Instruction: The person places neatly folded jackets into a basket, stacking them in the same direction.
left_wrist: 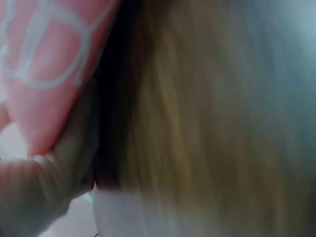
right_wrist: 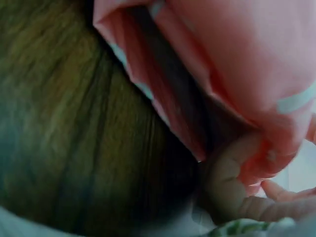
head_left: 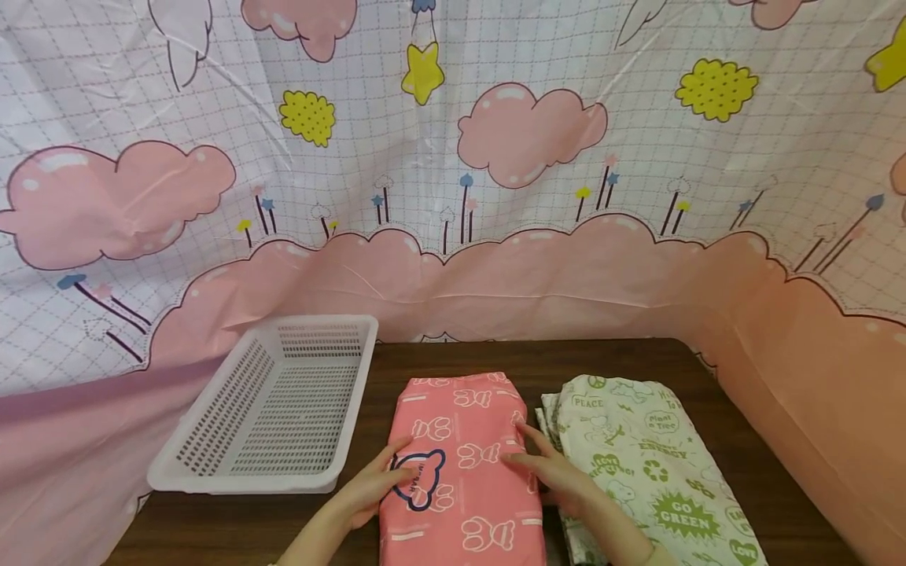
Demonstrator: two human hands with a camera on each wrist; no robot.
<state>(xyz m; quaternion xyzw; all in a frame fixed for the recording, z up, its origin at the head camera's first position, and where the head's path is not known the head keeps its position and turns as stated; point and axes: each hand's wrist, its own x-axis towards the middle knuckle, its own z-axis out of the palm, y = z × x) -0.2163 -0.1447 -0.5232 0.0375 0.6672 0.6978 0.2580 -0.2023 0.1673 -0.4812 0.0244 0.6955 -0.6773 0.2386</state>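
A folded pink cloth (head_left: 463, 472) with white bear outlines and a dark blue bear-head patch lies on the table in front of me. At its left edge my left hand (head_left: 371, 483) grips the side; in the left wrist view the pink cloth (left_wrist: 49, 64) runs in between thumb and fingers. My right hand (head_left: 559, 475) holds the opposite edge, and in the right wrist view its fingers (right_wrist: 229, 173) curl round the loose layers. Beside my right forearm rests a folded white cloth (head_left: 651, 472) with green print, partly covered by that arm.
A white plastic basket (head_left: 343, 440) with slotted walls stands at the left of the dark wooden table (head_left: 439, 358). Behind and along both sides hangs a pink and white cloud-printed curtain (head_left: 495, 275).
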